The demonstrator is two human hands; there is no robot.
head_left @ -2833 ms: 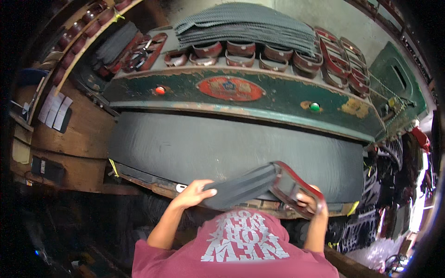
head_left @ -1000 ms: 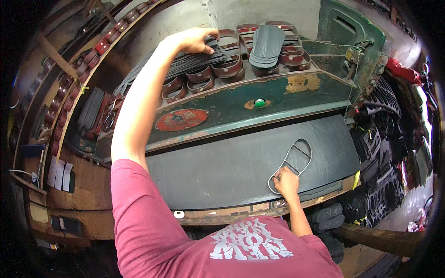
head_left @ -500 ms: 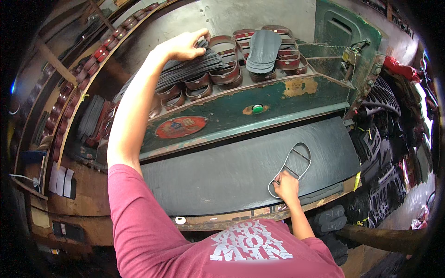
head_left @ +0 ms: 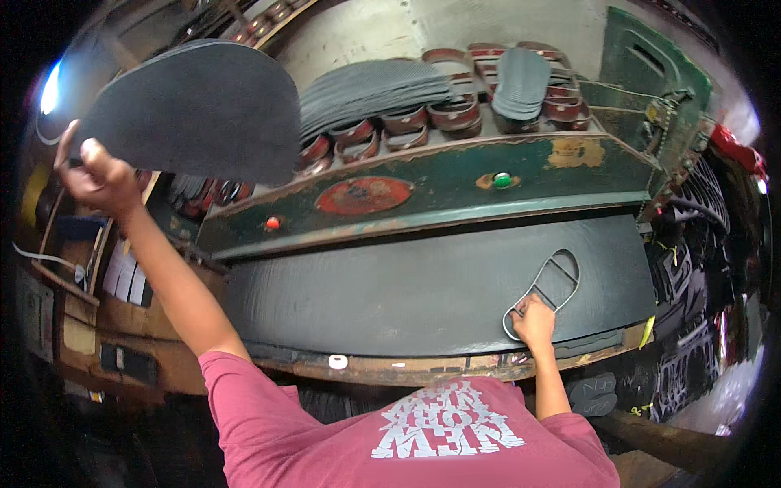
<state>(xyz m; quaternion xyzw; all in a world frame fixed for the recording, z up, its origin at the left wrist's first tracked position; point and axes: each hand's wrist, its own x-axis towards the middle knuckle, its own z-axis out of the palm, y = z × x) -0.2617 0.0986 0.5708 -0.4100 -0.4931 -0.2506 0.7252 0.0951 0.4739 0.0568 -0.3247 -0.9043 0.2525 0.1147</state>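
Observation:
My left hand (head_left: 102,180) is raised at the far left, its thumb and fingers closed on the edge of a dark rubber sheet (head_left: 199,110). The sheet hangs broad and flat, with a rounded outline. On the black cutting board (head_left: 382,285), my right hand (head_left: 534,321) grips the near end of a sole-shaped cutting die (head_left: 578,281). This die is a thin metal outline with crossbars, lying on the board's right part. Behind, a stack of dark ribbed sheets (head_left: 374,88) rests on top of the green press.
Several red-brown cutting dies (head_left: 455,118) line the top of the green press beam (head_left: 447,183). Cut grey soles (head_left: 521,81) are piled on some. A green button (head_left: 501,180) and a red button (head_left: 272,222) stick out in front. Black cut-out scraps (head_left: 683,325) hang at right.
My left hand has moved from the stack toward the far left, carrying a dark rubber sheet. My right hand stays on the die. The whole view has shifted slightly.

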